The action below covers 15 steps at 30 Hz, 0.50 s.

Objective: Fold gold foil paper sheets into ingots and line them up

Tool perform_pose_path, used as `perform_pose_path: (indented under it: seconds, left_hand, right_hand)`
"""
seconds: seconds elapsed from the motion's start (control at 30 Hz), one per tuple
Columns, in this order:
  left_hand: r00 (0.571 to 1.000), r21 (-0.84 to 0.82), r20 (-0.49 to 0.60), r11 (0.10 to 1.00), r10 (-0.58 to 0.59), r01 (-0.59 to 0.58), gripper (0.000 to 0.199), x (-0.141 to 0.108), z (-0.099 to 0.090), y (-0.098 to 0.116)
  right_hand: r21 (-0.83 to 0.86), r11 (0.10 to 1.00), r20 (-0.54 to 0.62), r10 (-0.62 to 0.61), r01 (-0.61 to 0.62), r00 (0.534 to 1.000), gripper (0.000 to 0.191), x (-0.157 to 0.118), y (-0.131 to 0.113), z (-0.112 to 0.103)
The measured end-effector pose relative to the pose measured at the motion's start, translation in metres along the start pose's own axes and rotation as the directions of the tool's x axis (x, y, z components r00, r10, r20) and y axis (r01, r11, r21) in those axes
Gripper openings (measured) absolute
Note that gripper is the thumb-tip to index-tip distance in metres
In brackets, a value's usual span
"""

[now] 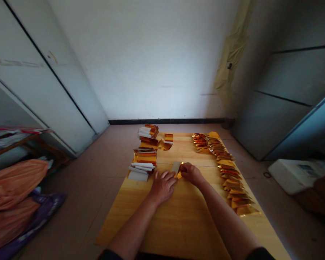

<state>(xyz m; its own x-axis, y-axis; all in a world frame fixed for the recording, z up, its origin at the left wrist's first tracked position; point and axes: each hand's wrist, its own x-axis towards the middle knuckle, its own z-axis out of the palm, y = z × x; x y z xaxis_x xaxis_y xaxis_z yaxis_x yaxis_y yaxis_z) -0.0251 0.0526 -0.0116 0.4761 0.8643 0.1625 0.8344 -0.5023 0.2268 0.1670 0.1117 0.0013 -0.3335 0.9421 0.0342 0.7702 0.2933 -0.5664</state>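
Between my hands, a small sheet of gold foil paper (176, 167) with a whitish back lies on the wooden table, part of its gold side turned up at the right. My left hand (163, 186) rests flat with its fingers spread, the fingertips touching the sheet's lower left edge. Closed fingers of my right hand (191, 174) pinch the sheet's gold right edge. Stacks of gold and white sheets (144, 157) lie at the table's left side. Along the right side runs a long row of folded gold pieces (229, 173), overlapping one another.
The wooden table (162, 224) stands before a pale wall. Loose gold sheets (165, 145) lie near its far edge. Orange and purple cloth (16, 187) is at the left, a white box (294, 176) on the floor at the right. Grey cabinets flank both sides.
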Motion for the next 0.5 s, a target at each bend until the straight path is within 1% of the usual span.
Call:
perform_pose_path:
  seconds: [0.1, 0.17, 0.3, 0.37, 0.43, 0.5]
  left_hand:
    - [1.0, -0.002, -0.004, 1.0, -0.013, 0.013, 0.039, 0.001, 0.001, 0.001]
    - [1.0, -0.003, -0.011, 1.0, -0.019, 0.019, 0.037, 0.001, 0.002, 0.002]
    - [0.998, -0.011, -0.045, 0.999, -0.032, 0.031, 0.029, 0.003, 0.002, 0.005]
    - [0.996, -0.016, -0.072, 0.999, -0.045, 0.044, 0.022, 0.005, 0.001, 0.009]
    - [0.992, -0.02, -0.105, 0.998, -0.067, 0.065, 0.014, 0.01, 0.0, 0.012]
    - [0.985, -0.021, -0.145, 0.995, -0.095, 0.093, 0.009, 0.015, -0.001, 0.014]
  right_hand:
    - [0.024, 1.0, -0.006, -0.004, 0.004, 1.0, 0.013, 0.0, 0.002, 0.002]
    - [0.001, 1.0, -0.018, 0.008, -0.008, 1.0, 0.012, 0.0, 0.001, 0.004]
    - [-0.063, 0.998, -0.017, 0.021, -0.022, 1.0, 0.017, 0.001, 0.0, 0.005]
    - [-0.123, 0.992, -0.023, -0.022, 0.019, 0.999, 0.019, 0.0, 0.0, 0.002]
    - [-0.224, 0.972, -0.034, -0.081, 0.071, 0.996, 0.019, -0.005, -0.001, -0.002]
    - [-0.336, 0.939, -0.04, -0.093, 0.074, 0.995, 0.02, -0.012, -0.004, -0.005]
